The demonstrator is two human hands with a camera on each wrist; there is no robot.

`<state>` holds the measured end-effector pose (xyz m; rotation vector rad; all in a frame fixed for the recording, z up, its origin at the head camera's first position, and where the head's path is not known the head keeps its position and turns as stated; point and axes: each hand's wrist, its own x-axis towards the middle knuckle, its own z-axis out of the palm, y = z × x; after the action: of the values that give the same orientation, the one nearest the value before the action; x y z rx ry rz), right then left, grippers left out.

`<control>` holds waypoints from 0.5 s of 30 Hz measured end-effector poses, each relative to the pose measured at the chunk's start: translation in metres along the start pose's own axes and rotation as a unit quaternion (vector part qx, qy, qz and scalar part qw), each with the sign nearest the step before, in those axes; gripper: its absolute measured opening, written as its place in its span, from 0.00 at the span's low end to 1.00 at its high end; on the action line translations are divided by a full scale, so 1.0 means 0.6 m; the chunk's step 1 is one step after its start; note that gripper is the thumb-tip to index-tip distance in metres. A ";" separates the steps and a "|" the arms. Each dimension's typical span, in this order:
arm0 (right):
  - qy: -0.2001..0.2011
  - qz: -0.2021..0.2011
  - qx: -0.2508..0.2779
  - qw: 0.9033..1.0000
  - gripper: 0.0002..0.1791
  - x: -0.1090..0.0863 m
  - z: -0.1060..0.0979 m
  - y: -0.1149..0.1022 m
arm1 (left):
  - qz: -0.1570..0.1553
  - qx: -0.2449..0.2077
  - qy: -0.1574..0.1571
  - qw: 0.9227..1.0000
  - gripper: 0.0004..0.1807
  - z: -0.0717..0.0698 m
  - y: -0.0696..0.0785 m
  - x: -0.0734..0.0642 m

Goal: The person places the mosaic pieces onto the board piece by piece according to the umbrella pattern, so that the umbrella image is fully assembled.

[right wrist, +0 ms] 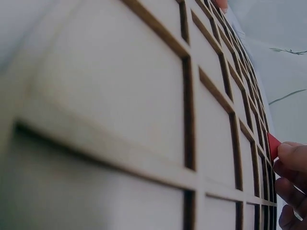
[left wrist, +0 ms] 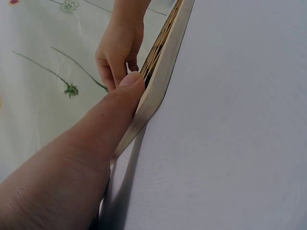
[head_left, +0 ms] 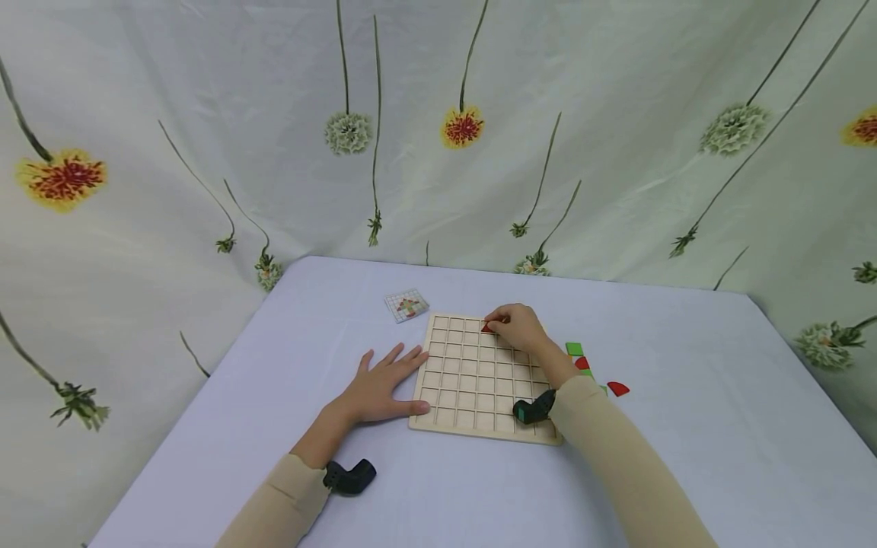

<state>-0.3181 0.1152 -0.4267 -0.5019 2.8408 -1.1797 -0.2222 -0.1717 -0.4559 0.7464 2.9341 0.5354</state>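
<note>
A square wooden grid board [head_left: 459, 380] lies on the table. At its far row, the thumb and fingers of my right hand [head_left: 521, 327] pinch a small red piece [head_left: 487, 328]. The right wrist view shows this red piece [right wrist: 273, 146] standing against the far cells, partly hidden by the fingertips. Spread out at the board's left side is my left hand [head_left: 380, 388], its fingertips and thumb touching the edge. In the left wrist view, the left thumb [left wrist: 112, 112] lies against the board's rim [left wrist: 163, 81].
Beyond the board's far left corner lies a small card [head_left: 407, 305] with a coloured grid picture. Right of the board are a green square [head_left: 574, 348], a red piece [head_left: 582, 364] and a red quarter-circle [head_left: 618, 389]; my right forearm hides part of that area.
</note>
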 end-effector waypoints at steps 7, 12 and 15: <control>-0.014 -0.002 -0.011 1.000 0.14 0.000 0.000 0.004 | -0.001 0.004 -0.001 1.000 0.51 -0.002 0.003 0.001; -0.023 -0.001 -0.006 1.000 0.16 -0.001 -0.001 0.004 | -0.001 0.003 0.001 1.000 0.51 -0.003 0.005 0.001; -0.027 0.002 -0.002 1.000 0.17 -0.003 -0.002 0.004 | -0.003 0.007 -0.003 1.000 0.51 -0.002 0.004 0.001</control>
<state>-0.3170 0.1180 -0.4277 -0.5186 2.7989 -1.1419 -0.2219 -0.1699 -0.4538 0.7396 2.9372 0.5115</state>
